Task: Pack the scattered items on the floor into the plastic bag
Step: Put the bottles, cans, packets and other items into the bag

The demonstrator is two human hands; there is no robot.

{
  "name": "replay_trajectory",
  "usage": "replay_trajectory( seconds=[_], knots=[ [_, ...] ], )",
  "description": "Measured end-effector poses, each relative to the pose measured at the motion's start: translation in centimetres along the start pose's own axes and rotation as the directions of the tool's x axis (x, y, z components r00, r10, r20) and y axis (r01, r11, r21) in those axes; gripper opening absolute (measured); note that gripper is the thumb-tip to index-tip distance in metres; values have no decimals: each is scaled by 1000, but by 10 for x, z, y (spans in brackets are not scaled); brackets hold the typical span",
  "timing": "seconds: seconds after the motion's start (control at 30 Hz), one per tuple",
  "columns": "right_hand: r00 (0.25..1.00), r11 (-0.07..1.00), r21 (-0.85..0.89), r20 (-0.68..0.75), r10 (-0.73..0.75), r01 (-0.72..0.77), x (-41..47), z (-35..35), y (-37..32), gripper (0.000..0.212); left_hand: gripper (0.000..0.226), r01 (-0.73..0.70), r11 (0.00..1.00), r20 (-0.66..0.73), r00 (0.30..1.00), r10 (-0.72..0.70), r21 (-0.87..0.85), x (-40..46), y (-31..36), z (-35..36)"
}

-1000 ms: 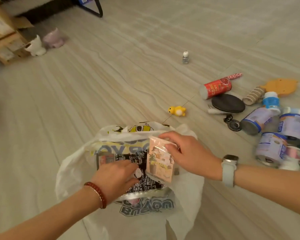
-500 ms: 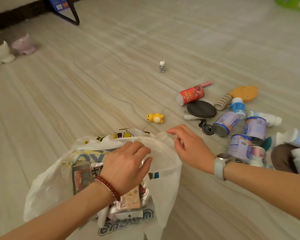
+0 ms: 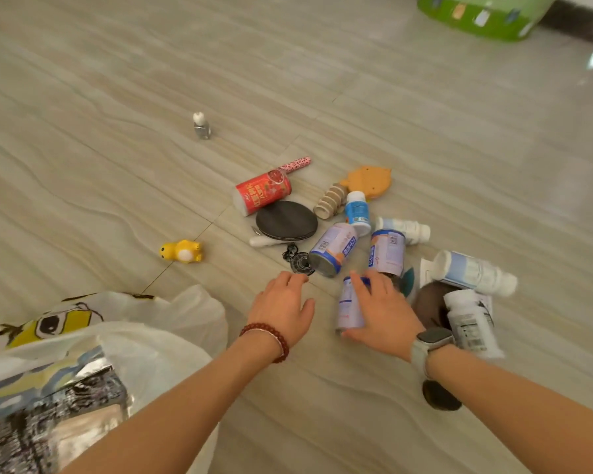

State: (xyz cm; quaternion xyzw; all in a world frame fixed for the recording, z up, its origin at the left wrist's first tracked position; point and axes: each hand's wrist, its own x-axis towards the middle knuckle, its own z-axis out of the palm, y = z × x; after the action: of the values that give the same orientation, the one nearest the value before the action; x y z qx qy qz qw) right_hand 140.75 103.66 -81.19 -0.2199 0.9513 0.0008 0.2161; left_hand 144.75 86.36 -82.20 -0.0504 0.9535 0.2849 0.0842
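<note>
Reaching forward over the floor [image 3: 425,138], both hands hang among the scattered items. The right hand [image 3: 386,313] lies with its fingers spread over a pale can with a blue band [image 3: 348,309], which rests on its side under the fingertips; whether the fingers actually grip it cannot be told. The left hand [image 3: 283,307] hovers with fingers loosely extended, holding nothing, its fingertips just short of a small black keyring [image 3: 298,263]. Beyond the hands lie two more pale cans [image 3: 334,249], a dark round disc [image 3: 286,220], a red can [image 3: 262,192], an orange flat toy [image 3: 370,181] and white bottles [image 3: 473,271]. A yellow duck figure [image 3: 182,251] sits apart to the left. The plastic bag [image 3: 144,343] lies at lower left, beside the left forearm, with printed packets inside.
</note>
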Motion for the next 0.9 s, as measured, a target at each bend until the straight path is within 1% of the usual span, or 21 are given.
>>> replay_trajectory(
  seconds=[0.1,0.17,0.2,0.27,0.33,0.43,0.47,0.63,0.73,0.83,0.9],
  knots=[
    [991,990,39,-30,-133,134,-4,9,-11,91,46,63,989,-76,994,-74,-135,28,4,11],
    [978,977,61,-43,-204,206,-11,19,-18,93,51,88,983,-66,993,-100,-163,48,10,15],
    [976,972,90,-53,-213,217,-14,24,-21,95,55,107,980,-49,992,-116,-167,58,13,18],
    [982,962,194,-56,-182,190,-20,29,-21,100,60,111,984,-20,993,-114,-141,78,21,23],
    [988,948,278,-49,-148,156,-25,32,-16,105,63,91,994,19,996,-90,-67,94,29,31],
    [991,938,321,-40,-128,134,-30,35,-8,106,74,157,988,107,982,-157,6,107,34,40],
    [992,934,333,-37,-123,128,-30,36,-6,104,75,169,985,117,979,-170,14,109,34,41],
    [992,939,322,-25,-121,123,-31,37,-5,99,68,107,994,77,991,-106,-6,93,29,27],
    [987,947,277,-36,-157,161,-30,32,-11,97,64,82,995,-10,997,-83,-48,67,25,-5],
    [988,951,268,-23,-153,153,-26,25,-24,94,68,18,998,-105,994,-23,-52,28,14,-53],
    [994,950,293,5,-114,107,-26,18,-37,100,76,-36,999,-158,987,33,-17,-9,2,-85]
  ],
)
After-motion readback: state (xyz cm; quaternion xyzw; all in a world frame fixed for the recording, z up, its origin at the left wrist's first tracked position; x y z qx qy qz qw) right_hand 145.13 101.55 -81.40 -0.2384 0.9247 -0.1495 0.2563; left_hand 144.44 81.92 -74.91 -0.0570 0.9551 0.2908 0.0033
